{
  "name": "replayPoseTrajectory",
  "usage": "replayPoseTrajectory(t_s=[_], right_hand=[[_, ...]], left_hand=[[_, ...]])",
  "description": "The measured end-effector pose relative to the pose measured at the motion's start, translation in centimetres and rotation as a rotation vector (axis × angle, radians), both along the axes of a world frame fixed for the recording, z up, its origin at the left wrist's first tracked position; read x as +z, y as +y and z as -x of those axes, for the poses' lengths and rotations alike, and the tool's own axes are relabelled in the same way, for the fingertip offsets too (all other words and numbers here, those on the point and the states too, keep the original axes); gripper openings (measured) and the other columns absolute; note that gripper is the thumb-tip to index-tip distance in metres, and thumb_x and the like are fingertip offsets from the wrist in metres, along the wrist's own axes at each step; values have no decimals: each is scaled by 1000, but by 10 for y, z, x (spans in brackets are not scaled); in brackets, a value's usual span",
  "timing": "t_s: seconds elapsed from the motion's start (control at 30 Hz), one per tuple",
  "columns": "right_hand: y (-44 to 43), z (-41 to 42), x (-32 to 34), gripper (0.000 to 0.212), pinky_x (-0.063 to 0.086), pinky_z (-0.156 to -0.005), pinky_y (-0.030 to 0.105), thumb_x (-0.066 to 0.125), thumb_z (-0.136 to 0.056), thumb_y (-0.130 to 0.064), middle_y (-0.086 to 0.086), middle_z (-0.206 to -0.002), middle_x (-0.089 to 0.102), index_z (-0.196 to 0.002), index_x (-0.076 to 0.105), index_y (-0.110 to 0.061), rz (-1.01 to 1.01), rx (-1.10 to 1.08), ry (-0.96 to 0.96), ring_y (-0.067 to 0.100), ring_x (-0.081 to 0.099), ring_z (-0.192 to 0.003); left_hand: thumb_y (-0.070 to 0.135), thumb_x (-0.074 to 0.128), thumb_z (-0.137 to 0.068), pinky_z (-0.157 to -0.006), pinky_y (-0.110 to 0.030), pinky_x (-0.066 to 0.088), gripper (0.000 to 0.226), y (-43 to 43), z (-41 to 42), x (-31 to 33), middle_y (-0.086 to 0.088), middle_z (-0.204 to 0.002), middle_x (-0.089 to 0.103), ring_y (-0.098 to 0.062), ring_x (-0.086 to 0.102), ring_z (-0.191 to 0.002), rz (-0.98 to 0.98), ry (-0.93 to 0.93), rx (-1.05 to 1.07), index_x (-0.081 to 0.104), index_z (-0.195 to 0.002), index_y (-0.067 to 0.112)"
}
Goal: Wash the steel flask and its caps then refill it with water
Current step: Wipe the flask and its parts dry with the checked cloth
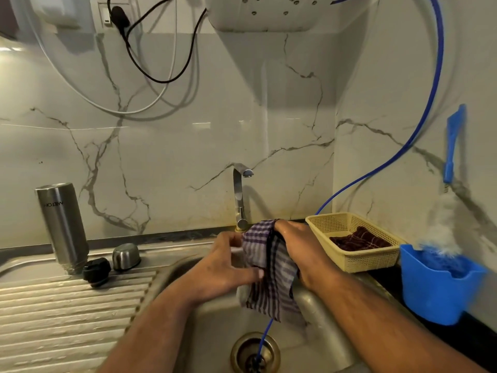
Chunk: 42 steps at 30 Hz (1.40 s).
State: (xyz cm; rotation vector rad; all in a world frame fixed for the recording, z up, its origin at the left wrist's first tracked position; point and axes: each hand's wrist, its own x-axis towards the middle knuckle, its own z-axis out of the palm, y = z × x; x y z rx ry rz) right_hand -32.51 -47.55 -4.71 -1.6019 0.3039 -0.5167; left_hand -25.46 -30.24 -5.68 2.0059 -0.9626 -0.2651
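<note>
Hands are both on a purple checked cloth (269, 267), held up right in front of the tap (240, 195), over the sink bowl (215, 332). Right hand (298, 249) comes over the top of the cloth with its fingers curled down into the fabric, so it's gripping it, though the fingertips themselves are buried and can't be seen. Left hand (228, 267) sits just left of that, fingers pretty much straight and together, laid flat against the cloth's side with the thumb up above. Steel flask (61, 227) is well off to the left of the tap, standing mouth-down on the ribbed drainboard (67, 319), nobody touching it. Black inner cap (96, 271) is right at its base, and the steel outer cap (126, 256) sits dome-up just beside that, a bit closer to the tap. Tap looks shut off, no stream showing. Right of the tap there's a yellow basket (349, 238) with a dark cloth (360, 242) in it, then a blue holder (435, 294) further right with a bottle brush (454, 144) sticking up out of it. Thin blue tube (419, 125) drops from above the tap, goes behind the basket, and ends in the drain (255, 354).
</note>
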Motion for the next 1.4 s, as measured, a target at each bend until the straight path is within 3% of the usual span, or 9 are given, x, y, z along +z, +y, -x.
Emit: replayPoseTrajectory(t_s=[0.13,0.2,0.33,0.5,0.67,0.8,0.93,1.13,1.4], right_hand=[[-1,3,2,35,54,-74,35,66,-94,-43,9,-85,77,-87,78,-11,230,20,-18,23,74,-82],[-5,5,3,37,48,-66,29,72,-89,-50,4,-80,77,-84,79,-14,365,44,-5,12,70,-71],[-16,5,20,27,52,-64,21,82,-82,-45,-5,-82,78,-87,78,-19,457,112,39,8,73,-75],[-26,-7,49,35,58,-91,41,83,-76,-14,11,-109,77,-110,75,-8,-7,411,-50,24,73,-99],[-28,-29,20,35,59,-89,44,79,-84,-10,23,-110,74,-116,72,1,-303,203,35,30,73,-91],[-37,-32,-5,33,61,-87,44,80,-84,-4,19,-101,77,-115,72,-1,-340,113,131,32,75,-95],[-41,-27,-12,31,61,-75,35,84,-80,-2,11,-96,79,-109,73,-6,-197,87,85,25,77,-90],[-30,-37,-19,23,62,-80,35,85,-80,-18,2,-93,79,-100,74,-16,46,-78,-5,19,75,-91],[-17,-39,-21,17,61,-90,43,80,-88,-25,2,-97,78,-103,74,-20,124,-16,-43,20,74,-96]], left_hand=[[51,73,-87,-98,-25,52,53,-10,0,-6,21,-126,62,3,59,-116,217,-100,-20,49,-133,40],[42,59,-98,-92,-32,53,24,-9,4,-2,12,-107,73,0,67,-100,310,-19,18,66,-115,26],[27,53,-103,-77,-22,55,27,-5,4,6,-2,-95,78,-14,73,-91,529,239,78,74,-102,10],[35,52,-100,-72,-34,52,33,0,9,22,-7,-89,79,-19,76,-77,788,555,136,70,-105,8],[64,53,-91,-92,-47,56,61,3,1,7,-12,-119,74,-30,72,-109,427,771,-10,64,-129,17],[23,73,-90,-97,-48,54,39,-10,-8,-12,-9,-112,77,-28,74,-104,334,693,100,66,-126,9],[28,65,-98,-97,-49,55,21,-18,-12,-18,-1,-101,79,-22,76,-96,362,518,262,72,-114,16],[30,58,-102,-59,-21,50,14,-21,-12,-20,2,-81,74,-11,70,-72,302,39,502,70,-98,29],[29,63,-99,-80,-37,63,17,-31,0,-13,-5,-92,79,-19,77,-85,558,290,318,69,-108,15]])
